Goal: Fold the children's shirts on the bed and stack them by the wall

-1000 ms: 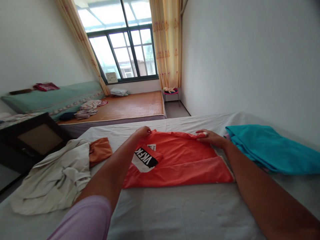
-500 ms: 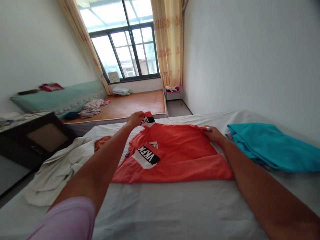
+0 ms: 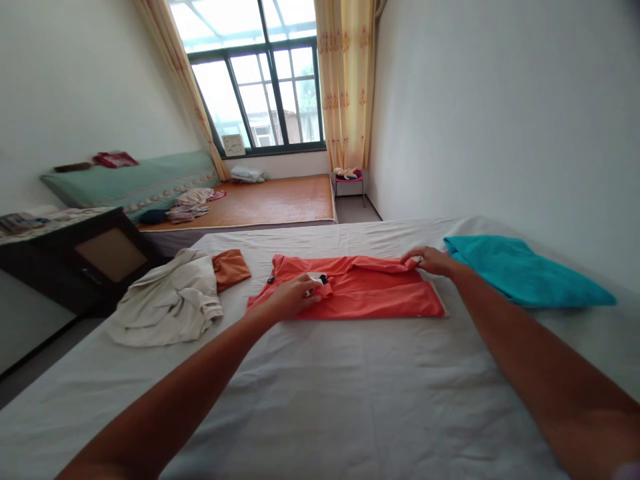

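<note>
An orange shirt (image 3: 370, 293) lies folded into a long strip on the white bed sheet (image 3: 320, 393). My left hand (image 3: 295, 295) rests on its near left part, fingers curled and pinching the fabric by a black and white patch. My right hand (image 3: 430, 260) grips the shirt's far right corner, fingers closed on the cloth. Both arms reach forward over the bed.
A crumpled cream garment (image 3: 167, 300) with an orange piece (image 3: 230, 267) lies left of the shirt. A folded teal cloth (image 3: 520, 273) sits at the right by the wall. A dark cabinet (image 3: 85, 257) stands left of the bed; a second bed (image 3: 250, 203) is beyond.
My left hand lifted the shirt's left end, carried it over and laid it down toward me, so the shirt is now a narrower strip. My right hand stayed on the far right corner.
</note>
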Demonstrator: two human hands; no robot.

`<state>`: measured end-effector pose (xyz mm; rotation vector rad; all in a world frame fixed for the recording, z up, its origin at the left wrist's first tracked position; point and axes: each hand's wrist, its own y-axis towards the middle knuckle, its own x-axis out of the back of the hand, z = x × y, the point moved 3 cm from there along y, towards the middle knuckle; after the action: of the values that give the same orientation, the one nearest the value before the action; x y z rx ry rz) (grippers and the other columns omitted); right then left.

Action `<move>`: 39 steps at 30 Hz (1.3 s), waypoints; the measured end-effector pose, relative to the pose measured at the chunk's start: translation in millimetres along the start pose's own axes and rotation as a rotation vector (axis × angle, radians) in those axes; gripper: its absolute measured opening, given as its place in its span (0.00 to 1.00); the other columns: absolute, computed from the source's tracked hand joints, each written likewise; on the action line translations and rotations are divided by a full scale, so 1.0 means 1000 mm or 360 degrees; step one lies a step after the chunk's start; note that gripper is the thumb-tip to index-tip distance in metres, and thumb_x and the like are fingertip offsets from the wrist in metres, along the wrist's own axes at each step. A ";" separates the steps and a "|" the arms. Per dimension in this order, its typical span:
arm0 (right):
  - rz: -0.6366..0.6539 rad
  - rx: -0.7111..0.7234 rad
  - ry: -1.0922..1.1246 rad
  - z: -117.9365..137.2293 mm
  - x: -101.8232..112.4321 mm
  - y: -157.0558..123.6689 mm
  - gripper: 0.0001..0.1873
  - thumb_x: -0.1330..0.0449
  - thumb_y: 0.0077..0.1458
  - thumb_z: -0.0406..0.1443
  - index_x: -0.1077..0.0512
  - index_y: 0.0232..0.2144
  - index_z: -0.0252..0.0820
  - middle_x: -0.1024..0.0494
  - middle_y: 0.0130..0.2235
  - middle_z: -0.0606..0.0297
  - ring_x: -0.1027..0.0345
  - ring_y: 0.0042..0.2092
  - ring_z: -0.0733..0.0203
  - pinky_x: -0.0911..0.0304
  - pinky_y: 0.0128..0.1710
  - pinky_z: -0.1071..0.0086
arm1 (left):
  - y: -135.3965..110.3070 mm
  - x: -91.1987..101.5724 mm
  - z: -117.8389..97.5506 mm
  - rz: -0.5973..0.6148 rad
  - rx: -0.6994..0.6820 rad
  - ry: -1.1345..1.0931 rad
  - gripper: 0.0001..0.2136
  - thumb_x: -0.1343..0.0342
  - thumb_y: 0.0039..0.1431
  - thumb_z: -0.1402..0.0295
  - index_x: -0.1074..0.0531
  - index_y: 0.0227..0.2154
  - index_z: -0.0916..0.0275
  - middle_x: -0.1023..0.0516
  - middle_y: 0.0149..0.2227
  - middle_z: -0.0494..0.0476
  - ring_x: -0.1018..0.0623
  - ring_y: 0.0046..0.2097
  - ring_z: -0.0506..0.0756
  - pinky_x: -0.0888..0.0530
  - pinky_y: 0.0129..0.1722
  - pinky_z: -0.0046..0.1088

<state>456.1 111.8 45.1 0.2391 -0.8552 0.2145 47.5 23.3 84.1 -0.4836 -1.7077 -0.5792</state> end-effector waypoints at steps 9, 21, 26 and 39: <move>-0.0452 -0.0815 -0.0595 -0.007 -0.002 -0.013 0.19 0.48 0.56 0.39 0.25 0.44 0.36 0.20 0.40 0.53 0.26 0.42 0.53 0.36 0.42 0.67 | 0.007 0.004 0.105 -0.0365 0.0852 0.0086 0.18 0.55 0.63 0.61 0.27 0.50 0.59 0.21 0.45 0.59 0.23 0.46 0.57 0.30 0.44 0.30; -0.0949 -0.0545 -0.0238 -0.039 -0.014 -0.009 0.18 0.45 0.51 0.43 0.24 0.38 0.39 0.19 0.36 0.56 0.27 0.38 0.54 0.35 0.38 0.66 | 0.029 -0.009 0.171 -0.0353 0.1148 -0.0097 0.19 0.58 0.64 0.62 0.27 0.48 0.62 0.22 0.48 0.62 0.24 0.49 0.56 0.30 0.44 0.27; -0.0828 -0.0416 -0.0088 -0.050 -0.018 -0.007 0.21 0.45 0.50 0.47 0.23 0.38 0.39 0.20 0.35 0.58 0.27 0.37 0.55 0.34 0.37 0.66 | 0.052 -0.012 0.173 -0.0281 0.1183 -0.0090 0.22 0.61 0.64 0.54 0.24 0.37 0.62 0.20 0.43 0.65 0.23 0.46 0.59 0.30 0.41 0.30; -0.0968 -0.0514 -0.0335 -0.047 -0.018 -0.007 0.17 0.47 0.53 0.41 0.25 0.40 0.40 0.21 0.36 0.56 0.29 0.37 0.53 0.36 0.39 0.64 | 0.039 -0.018 0.190 -0.0341 0.1351 -0.0162 0.17 0.52 0.60 0.59 0.29 0.48 0.59 0.22 0.44 0.60 0.23 0.46 0.58 0.29 0.42 0.30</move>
<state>480.8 116.9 1.0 0.2106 -0.9718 -0.5213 -71.4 170.6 39.7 0.2829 -1.9273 0.0586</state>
